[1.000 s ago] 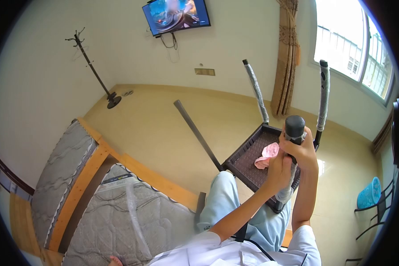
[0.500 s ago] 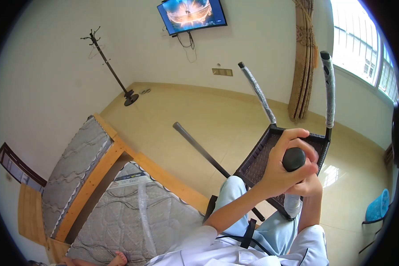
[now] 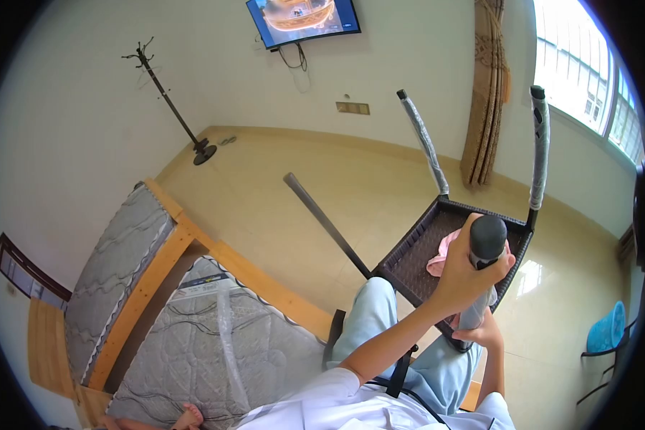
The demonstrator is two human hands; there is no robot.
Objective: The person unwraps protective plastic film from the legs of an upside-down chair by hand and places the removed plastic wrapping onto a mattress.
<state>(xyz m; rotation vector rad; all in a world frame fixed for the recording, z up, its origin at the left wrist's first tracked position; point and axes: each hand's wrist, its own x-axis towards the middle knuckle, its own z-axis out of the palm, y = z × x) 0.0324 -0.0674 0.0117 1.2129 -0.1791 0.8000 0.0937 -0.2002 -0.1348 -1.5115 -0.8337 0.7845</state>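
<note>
An upturned dark woven stool point(image 3: 411, 279) rests against my legs, its legs pointing up and away. My left hand point(image 3: 473, 261) is wrapped round the near stool leg point(image 3: 488, 236), just below its black end cap. Lower on that same leg, my right hand point(image 3: 480, 331) closes round clear plastic wrap near the seat. Plastic also covers the two far legs point(image 3: 424, 140), while the left leg point(image 3: 326, 222) is bare. A crumpled pink cloth point(image 3: 443, 254) lies on the underside of the seat, partly hidden by my left hand.
To the left stands a wooden bed frame point(image 3: 265, 283) with a grey mattress point(image 3: 258, 344); a person's bare foot point(image 3: 190, 416) shows at the bottom. A coat stand point(image 3: 172, 107), a wall television point(image 3: 304, 20), a curtain point(image 3: 486, 100) and a blue basket point(image 3: 606, 328) are around the room.
My right hand has slid down the stool leg, away from my left hand. My left hand stays near the top, with more of the leg end showing. The pink cloth has come into view.
</note>
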